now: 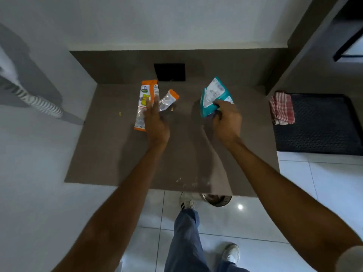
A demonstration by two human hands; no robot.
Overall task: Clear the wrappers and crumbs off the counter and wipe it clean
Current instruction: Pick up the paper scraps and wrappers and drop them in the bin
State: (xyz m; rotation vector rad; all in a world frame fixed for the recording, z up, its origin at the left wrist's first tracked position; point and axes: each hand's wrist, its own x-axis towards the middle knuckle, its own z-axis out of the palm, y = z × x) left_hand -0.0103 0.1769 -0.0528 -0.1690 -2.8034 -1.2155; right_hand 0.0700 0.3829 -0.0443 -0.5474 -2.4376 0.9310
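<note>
Head view: over a brown counter [110,154], the right hand [227,122] pinches a teal wrapper [213,95] lifted near the back edge, while the left hand [156,122], fingers spread flat, reaches onto an orange wrapper [146,95] lying mid-counter beside a smaller one [169,99]. Wrapper-gathering seems underway; next the left hand must close on the orange wrapper, with crumbs [188,183] at the front edge left to clear.

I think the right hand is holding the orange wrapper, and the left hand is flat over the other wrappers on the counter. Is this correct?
Not quite. The head view shows the right hand gripping a teal wrapper, not an orange one. The two orange wrappers lie on the counter, where the left hand is flat over them.
</note>
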